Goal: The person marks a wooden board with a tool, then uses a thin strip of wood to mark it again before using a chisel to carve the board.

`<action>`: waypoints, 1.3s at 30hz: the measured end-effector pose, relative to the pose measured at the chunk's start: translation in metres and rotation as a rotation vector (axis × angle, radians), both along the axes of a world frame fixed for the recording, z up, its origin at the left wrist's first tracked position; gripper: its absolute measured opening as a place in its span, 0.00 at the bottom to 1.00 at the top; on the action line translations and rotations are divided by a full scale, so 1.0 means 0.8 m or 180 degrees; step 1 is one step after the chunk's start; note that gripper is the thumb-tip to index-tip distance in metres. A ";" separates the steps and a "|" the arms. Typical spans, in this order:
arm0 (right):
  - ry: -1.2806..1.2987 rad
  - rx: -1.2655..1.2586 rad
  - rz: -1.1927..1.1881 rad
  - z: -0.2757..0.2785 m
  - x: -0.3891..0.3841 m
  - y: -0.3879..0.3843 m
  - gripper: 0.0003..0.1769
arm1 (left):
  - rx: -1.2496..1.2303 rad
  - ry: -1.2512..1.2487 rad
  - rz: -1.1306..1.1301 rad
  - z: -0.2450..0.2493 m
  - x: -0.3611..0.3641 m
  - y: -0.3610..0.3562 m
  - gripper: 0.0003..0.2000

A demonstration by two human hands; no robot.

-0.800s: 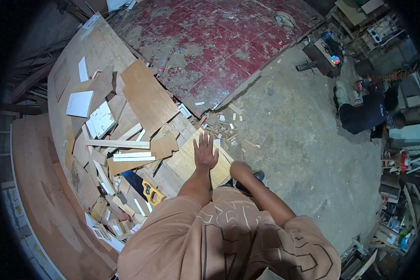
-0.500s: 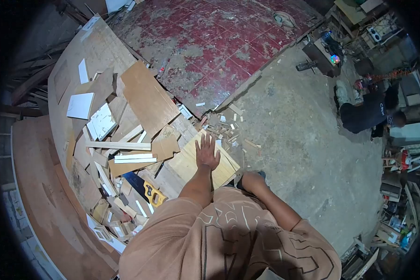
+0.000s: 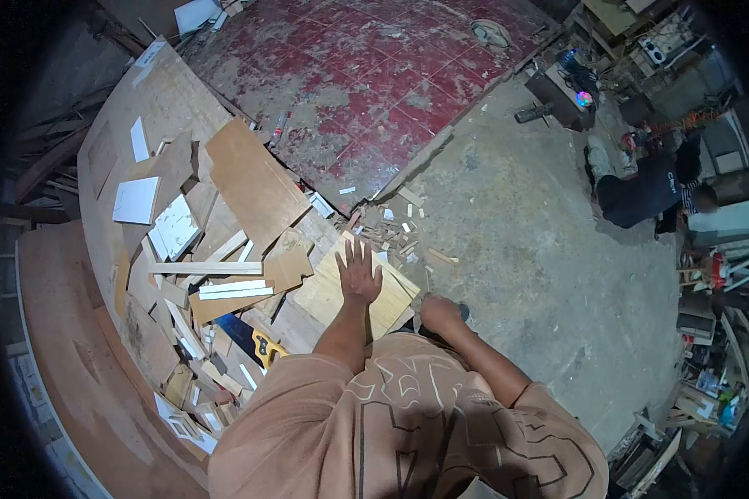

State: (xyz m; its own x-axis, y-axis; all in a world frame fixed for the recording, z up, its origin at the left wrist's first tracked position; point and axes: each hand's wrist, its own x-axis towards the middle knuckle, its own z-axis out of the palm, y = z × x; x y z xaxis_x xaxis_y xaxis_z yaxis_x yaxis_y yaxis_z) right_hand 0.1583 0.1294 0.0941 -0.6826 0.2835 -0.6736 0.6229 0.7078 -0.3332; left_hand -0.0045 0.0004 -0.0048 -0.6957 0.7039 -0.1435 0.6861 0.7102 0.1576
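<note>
On a pale, rectangular wooden board (image 3: pixel 322 293), the left hand (image 3: pixel 360 279) is spread flat. Right of it, the right hand (image 3: pixel 440 313) is curled; whether anything is held cannot be told.

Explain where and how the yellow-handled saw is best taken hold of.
By its yellow handle, probably coming from the person's side: the handle lies close to the brown shirt, which seems to cover its end, while the blue blade points away from the body.
</note>
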 end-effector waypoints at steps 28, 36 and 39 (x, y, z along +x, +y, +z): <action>-0.0362 -0.0152 0.0303 0.099 0.005 0.019 0.13 | 0.0239 -0.0507 -0.0639 -0.001 0.010 0.003 0.34; 0.0122 0.0101 -0.0265 -0.082 -0.040 -0.019 0.12 | 0.0253 -0.0390 -0.0638 0.006 0.011 0.001 0.33; -0.0008 -0.0167 0.0474 -0.059 0.014 0.004 0.12 | 0.0286 -0.0356 -0.0516 0.000 0.012 -0.003 0.32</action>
State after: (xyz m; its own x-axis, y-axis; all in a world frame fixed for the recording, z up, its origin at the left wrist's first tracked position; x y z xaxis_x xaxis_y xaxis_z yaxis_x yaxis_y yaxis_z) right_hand 0.1695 0.1329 0.0469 -0.7127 0.1436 -0.6866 0.5132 0.7740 -0.3709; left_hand 0.0055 -0.0017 -0.0046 -0.5555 0.8188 -0.1451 0.7649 0.5716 0.2970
